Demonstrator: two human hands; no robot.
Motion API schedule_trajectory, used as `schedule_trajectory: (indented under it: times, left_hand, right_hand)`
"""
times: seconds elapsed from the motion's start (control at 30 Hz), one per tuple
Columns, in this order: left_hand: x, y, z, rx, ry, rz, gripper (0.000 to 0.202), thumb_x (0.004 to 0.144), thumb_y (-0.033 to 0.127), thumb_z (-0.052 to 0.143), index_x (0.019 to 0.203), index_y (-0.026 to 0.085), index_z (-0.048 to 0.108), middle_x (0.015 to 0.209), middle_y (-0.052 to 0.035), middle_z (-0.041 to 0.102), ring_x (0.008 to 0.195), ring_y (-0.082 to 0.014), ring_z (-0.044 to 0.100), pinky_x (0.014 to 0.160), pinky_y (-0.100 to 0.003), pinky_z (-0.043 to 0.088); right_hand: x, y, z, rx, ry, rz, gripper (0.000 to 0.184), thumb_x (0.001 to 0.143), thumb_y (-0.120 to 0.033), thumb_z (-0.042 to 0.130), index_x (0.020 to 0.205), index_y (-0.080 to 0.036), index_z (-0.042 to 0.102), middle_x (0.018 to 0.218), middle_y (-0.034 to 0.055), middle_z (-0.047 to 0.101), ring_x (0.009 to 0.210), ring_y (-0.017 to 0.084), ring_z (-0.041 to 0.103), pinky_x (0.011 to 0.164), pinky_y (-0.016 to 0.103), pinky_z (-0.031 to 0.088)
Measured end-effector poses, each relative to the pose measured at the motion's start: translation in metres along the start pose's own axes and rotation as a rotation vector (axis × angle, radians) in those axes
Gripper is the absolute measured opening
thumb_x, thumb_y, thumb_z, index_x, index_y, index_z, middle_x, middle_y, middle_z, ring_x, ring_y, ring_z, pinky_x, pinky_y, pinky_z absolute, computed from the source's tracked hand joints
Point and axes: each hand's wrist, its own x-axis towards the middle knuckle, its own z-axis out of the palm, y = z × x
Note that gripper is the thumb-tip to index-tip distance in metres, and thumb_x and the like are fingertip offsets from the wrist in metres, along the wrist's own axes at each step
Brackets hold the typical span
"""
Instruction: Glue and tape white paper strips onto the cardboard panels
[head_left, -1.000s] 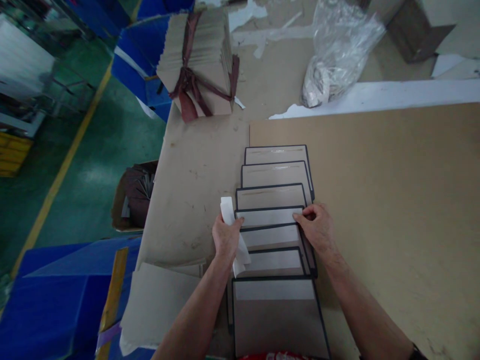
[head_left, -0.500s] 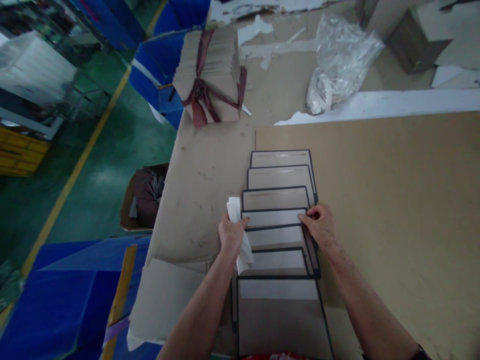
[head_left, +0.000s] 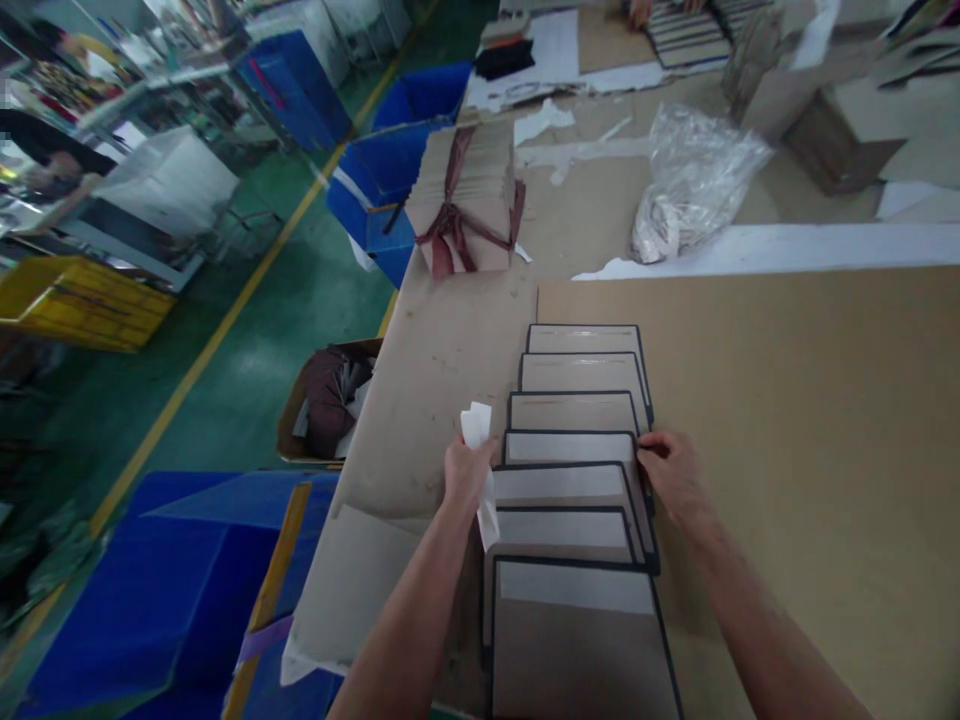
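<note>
Several grey-brown boards with black edges (head_left: 574, 645) lie overlapped in a row on the table, most with a pale strip along the top. My left hand (head_left: 466, 472) is closed around a bundle of white paper strips (head_left: 487, 520), just left of the row. At the right edge of a middle board (head_left: 570, 448), my right hand (head_left: 673, 478) has its thumb and fingers pinched together, touching the edge. Whatever lies between those fingertips, if anything, is too small to make out.
A stack of cardboard pieces tied with dark red ribbon (head_left: 472, 200) stands behind, left of a clear plastic bag (head_left: 697, 180). Blue bins (head_left: 157, 590) and a carton with dark cloth (head_left: 330, 400) flank the table's left edge. Another person's hands (head_left: 641, 12) show at the far end.
The view has tilted up and swung left. My right hand has shifted from a board's pale strip outward to its right edge. My left hand has drawn slightly left with the paper strips.
</note>
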Motion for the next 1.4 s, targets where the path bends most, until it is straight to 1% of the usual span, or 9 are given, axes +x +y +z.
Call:
schedule_trajectory:
  times: [0.1, 0.17, 0.27, 0.37, 0.43, 0.63, 0.87, 1.13, 1.4]
  left_hand:
    - [-0.021, 0.005, -0.025, -0.111, -0.053, -0.037, 0.032, 0.066, 0.041, 0.074, 0.080, 0.013, 0.067, 0.057, 0.0012, 0.060, 0.047, -0.0107, 0.051, 0.047, -0.023, 0.039]
    - [-0.041, 0.008, -0.032, -0.166, -0.156, -0.072, 0.036, 0.061, 0.044, 0.078, 0.075, 0.013, 0.066, 0.058, -0.0001, 0.060, 0.047, -0.0104, 0.051, 0.046, -0.023, 0.039]
    - [-0.069, 0.010, -0.026, -0.217, -0.372, -0.125, 0.036, 0.056, 0.042, 0.083, 0.069, 0.013, 0.066, 0.054, 0.0014, 0.057, 0.044, -0.0083, 0.046, 0.045, -0.022, 0.037]
    - [-0.083, 0.010, -0.014, -0.212, -0.521, -0.139, 0.031, 0.055, 0.036, 0.084, 0.067, 0.014, 0.066, 0.052, 0.0036, 0.055, 0.044, -0.0068, 0.043, 0.045, -0.022, 0.035]
    - [-0.083, 0.008, -0.010, -0.195, -0.542, -0.135, 0.030, 0.055, 0.035, 0.085, 0.068, 0.014, 0.067, 0.053, 0.0036, 0.056, 0.045, -0.0071, 0.044, 0.046, -0.022, 0.034]
    - [-0.053, 0.000, -0.015, -0.295, -0.423, -0.185, 0.038, 0.053, 0.039, 0.087, 0.073, 0.012, 0.067, 0.055, 0.0002, 0.061, 0.046, -0.0068, 0.047, 0.042, -0.019, 0.028]
    - [-0.027, 0.014, 0.004, -0.246, -0.340, -0.106, 0.038, 0.055, 0.041, 0.083, 0.074, 0.012, 0.067, 0.054, 0.0003, 0.060, 0.043, -0.0062, 0.043, 0.041, -0.019, 0.025]
    - [0.008, 0.033, 0.035, -0.089, -0.100, 0.046, 0.027, 0.057, 0.029, 0.080, 0.076, 0.014, 0.068, 0.053, 0.0046, 0.058, 0.048, -0.0092, 0.050, 0.048, -0.022, 0.034]
    - [0.028, 0.037, 0.053, -0.021, -0.058, 0.089, 0.017, 0.065, 0.029, 0.072, 0.073, 0.015, 0.068, 0.051, 0.0040, 0.057, 0.049, -0.0117, 0.052, 0.050, -0.023, 0.038]
  right_hand:
    - [-0.012, -0.027, -0.009, 0.064, -0.057, 0.032, 0.024, 0.074, -0.039, 0.063, 0.086, -0.019, 0.067, 0.088, 0.0049, 0.062, 0.074, 0.019, 0.056, 0.069, 0.035, 0.047]
    - [-0.022, -0.058, -0.008, 0.180, -0.267, 0.033, 0.031, 0.079, -0.046, 0.064, 0.098, -0.021, 0.069, 0.082, 0.0025, 0.063, 0.071, 0.018, 0.057, 0.065, 0.032, 0.046]
    - [-0.031, -0.107, 0.001, 0.309, -0.592, 0.012, 0.039, 0.078, -0.048, 0.068, 0.110, -0.024, 0.069, 0.076, -0.0008, 0.063, 0.065, 0.016, 0.055, 0.056, 0.027, 0.042]
    - [-0.031, -0.132, 0.009, 0.325, -0.750, -0.045, 0.024, 0.075, -0.044, 0.071, 0.089, -0.024, 0.074, 0.071, -0.0024, 0.064, 0.062, 0.014, 0.054, 0.056, 0.026, 0.041]
    - [-0.027, -0.129, 0.008, 0.327, -0.696, -0.027, 0.021, 0.075, -0.044, 0.069, 0.076, -0.023, 0.073, 0.066, -0.0024, 0.063, 0.061, 0.014, 0.053, 0.056, 0.026, 0.041]
    - [-0.009, -0.081, -0.007, 0.497, -0.337, 0.338, 0.038, 0.061, -0.053, 0.081, 0.071, -0.020, 0.066, 0.055, -0.0047, 0.054, 0.048, 0.011, 0.043, 0.046, 0.024, 0.033]
    - [0.006, -0.048, -0.008, 0.550, -0.306, 0.375, 0.037, 0.063, -0.051, 0.082, 0.078, -0.020, 0.069, 0.064, -0.0019, 0.061, 0.056, 0.013, 0.049, 0.049, 0.024, 0.039]
    - [0.035, -0.035, 0.004, 0.220, -0.135, 0.084, 0.033, 0.073, -0.054, 0.072, 0.076, -0.020, 0.068, 0.067, -0.0006, 0.061, 0.063, 0.017, 0.052, 0.061, 0.030, 0.042]
    - [0.050, -0.024, 0.025, -0.041, 0.040, -0.250, 0.030, 0.079, -0.048, 0.065, 0.064, -0.023, 0.059, 0.078, 0.0041, 0.059, 0.080, 0.023, 0.053, 0.078, 0.039, 0.043]
